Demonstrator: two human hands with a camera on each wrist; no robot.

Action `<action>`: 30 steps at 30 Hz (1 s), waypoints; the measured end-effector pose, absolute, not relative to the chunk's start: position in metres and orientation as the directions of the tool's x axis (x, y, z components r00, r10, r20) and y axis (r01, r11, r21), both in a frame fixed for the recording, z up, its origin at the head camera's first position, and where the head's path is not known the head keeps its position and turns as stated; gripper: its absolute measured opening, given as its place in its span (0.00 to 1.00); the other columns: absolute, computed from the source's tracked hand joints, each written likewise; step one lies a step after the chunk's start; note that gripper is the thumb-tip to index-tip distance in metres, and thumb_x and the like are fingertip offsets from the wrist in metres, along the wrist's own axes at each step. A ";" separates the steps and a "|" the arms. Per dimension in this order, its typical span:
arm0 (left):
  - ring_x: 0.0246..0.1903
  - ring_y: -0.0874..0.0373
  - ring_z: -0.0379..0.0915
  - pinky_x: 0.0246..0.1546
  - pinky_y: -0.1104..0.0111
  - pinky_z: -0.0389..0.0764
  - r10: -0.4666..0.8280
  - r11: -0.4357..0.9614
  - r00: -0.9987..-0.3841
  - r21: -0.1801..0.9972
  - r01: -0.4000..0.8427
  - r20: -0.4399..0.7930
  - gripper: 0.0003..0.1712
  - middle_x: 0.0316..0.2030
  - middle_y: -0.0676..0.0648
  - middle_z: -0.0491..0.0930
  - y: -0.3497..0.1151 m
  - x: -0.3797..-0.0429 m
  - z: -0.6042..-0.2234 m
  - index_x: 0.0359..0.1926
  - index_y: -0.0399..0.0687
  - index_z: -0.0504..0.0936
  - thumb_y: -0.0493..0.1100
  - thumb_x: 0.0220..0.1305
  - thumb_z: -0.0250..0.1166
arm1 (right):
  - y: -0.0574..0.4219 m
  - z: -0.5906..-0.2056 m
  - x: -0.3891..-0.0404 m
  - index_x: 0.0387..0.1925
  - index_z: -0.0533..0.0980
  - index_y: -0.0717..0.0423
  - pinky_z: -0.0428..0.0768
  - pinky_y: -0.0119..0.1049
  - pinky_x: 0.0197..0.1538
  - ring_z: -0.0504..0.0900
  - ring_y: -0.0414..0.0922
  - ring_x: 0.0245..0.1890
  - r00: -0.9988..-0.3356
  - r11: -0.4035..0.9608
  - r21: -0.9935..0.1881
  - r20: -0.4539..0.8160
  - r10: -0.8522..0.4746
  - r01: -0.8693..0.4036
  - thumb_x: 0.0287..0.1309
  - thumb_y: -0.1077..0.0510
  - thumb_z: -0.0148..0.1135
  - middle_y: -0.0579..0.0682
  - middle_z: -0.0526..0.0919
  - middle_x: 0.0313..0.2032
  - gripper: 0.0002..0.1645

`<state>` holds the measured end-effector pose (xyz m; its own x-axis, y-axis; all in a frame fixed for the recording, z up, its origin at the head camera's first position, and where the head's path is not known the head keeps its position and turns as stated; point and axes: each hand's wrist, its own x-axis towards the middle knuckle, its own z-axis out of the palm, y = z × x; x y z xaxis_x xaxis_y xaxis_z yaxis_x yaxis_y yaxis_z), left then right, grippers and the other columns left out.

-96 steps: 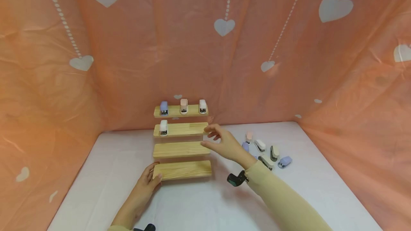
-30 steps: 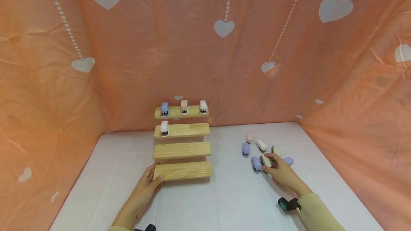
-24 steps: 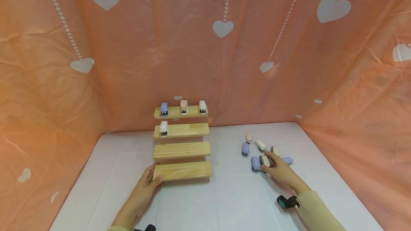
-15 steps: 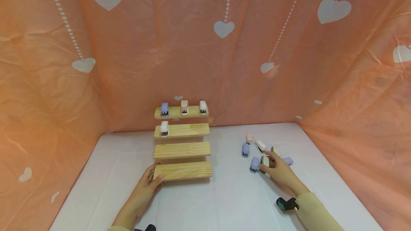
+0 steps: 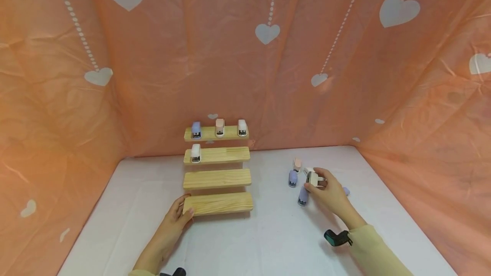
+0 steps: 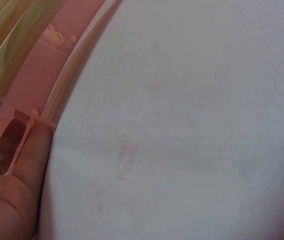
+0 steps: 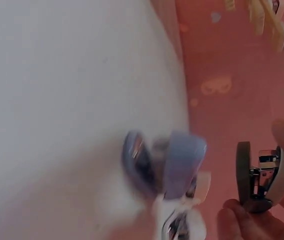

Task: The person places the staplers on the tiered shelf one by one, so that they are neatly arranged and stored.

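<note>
My right hand (image 5: 330, 195) pinches a small cream stapler with a dark grey base (image 5: 312, 179), raised over the table; the right wrist view shows the stapler (image 7: 243, 172) side-on between thumb and fingers. Under it stands a purple stapler (image 5: 303, 197), beside another purple one (image 5: 293, 178) and a pink one (image 5: 297, 164). A white stapler (image 5: 308, 170) is partly covered by my hand. At the left end of the tiered rack's lowest wooden shelf (image 5: 218, 203), my left hand (image 5: 170, 225) grips the edge. Its fingers (image 6: 34, 155) touch a clear panel in the left wrist view.
The rack's top shelf (image 5: 209, 133) carries purple (image 5: 196, 129), pink (image 5: 220, 127) and white (image 5: 242, 127) staplers. A white stapler (image 5: 195, 152) stands left on the second shelf (image 5: 226, 154). Beyond my right hand one purple stapler (image 5: 346, 191) peeks out. An orange curtain (image 5: 245, 76) encloses the white table (image 5: 245, 250).
My right hand came from the rack to the stapler group, grasped the cream stapler and lifted it. The purple stapler beside it shifted slightly and turned. My left hand stayed on the shelf.
</note>
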<state>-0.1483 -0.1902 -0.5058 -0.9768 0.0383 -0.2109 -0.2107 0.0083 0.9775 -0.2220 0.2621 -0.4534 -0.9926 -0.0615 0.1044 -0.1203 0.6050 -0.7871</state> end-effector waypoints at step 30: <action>0.70 0.41 0.48 0.65 0.52 0.64 0.042 0.006 -0.978 0.978 -0.206 -0.206 0.36 0.74 0.35 0.45 -0.191 -0.149 -0.507 0.72 0.53 0.52 0.48 0.70 0.58 | 0.093 -0.384 -0.224 0.60 0.65 0.66 0.78 0.51 0.52 0.78 0.55 0.50 -0.853 0.205 -0.834 0.468 -0.229 -0.513 0.55 0.62 0.70 0.59 0.75 0.55 0.34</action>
<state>-0.1485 -0.1909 -0.5066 -0.9776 0.0418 -0.2064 -0.2063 0.0061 0.9785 -0.2238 0.0934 -0.3845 -0.8533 -0.2292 0.4684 -0.5128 0.2054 -0.8336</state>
